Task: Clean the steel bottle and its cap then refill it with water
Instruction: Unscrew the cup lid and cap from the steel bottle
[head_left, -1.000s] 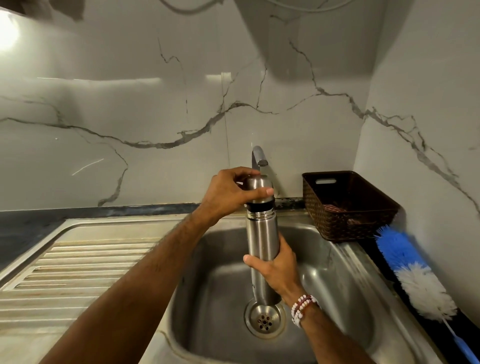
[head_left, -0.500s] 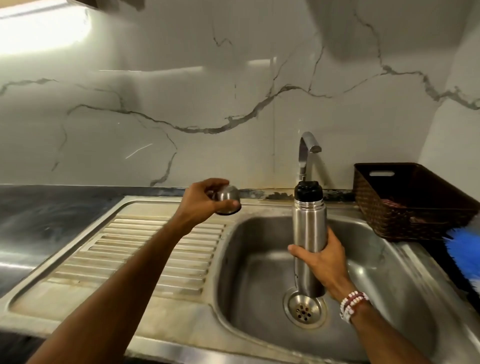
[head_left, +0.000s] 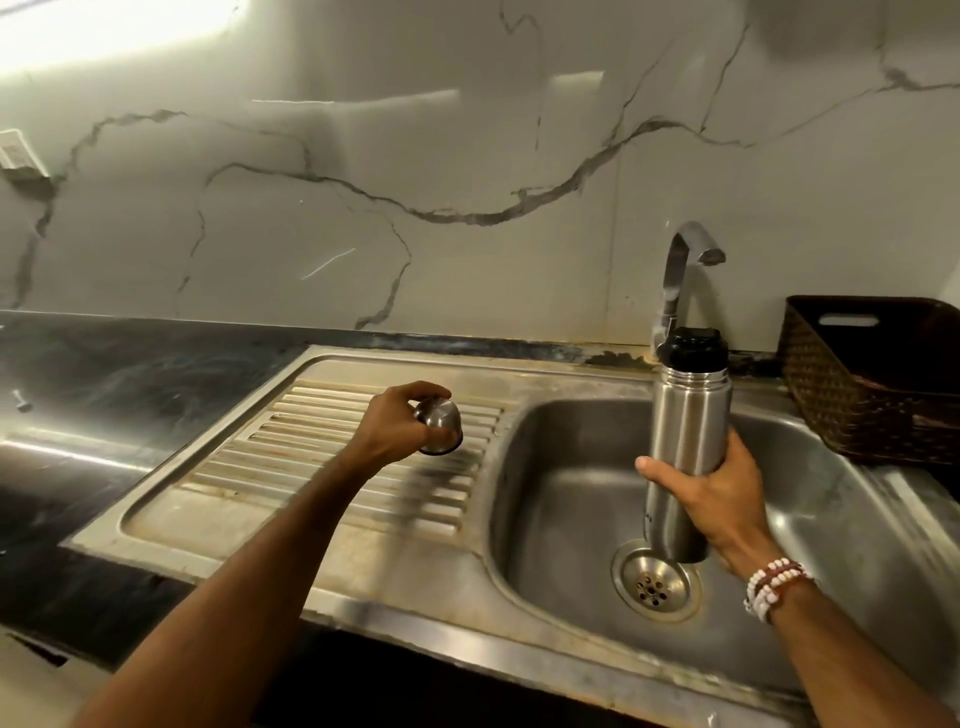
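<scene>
Before you: dark counter (head_left: 130, 384) holding steel sink (head_left: 571, 499) with ribbed drainboard (head_left: 311, 415); woven basket (head_left: 852, 415) rests at your far right.

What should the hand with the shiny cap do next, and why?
Probably set the steel cap down on the ribbed drainboard and let go. The left hand holds it right over the ribs, while the bottle in the right hand, over the sink, has its black stopper on; a free hand would be needed to twist that off.

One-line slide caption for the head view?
Left hand holds the steel cap over the drainboard; right hand grips the steel bottle upright in the sink.
</scene>
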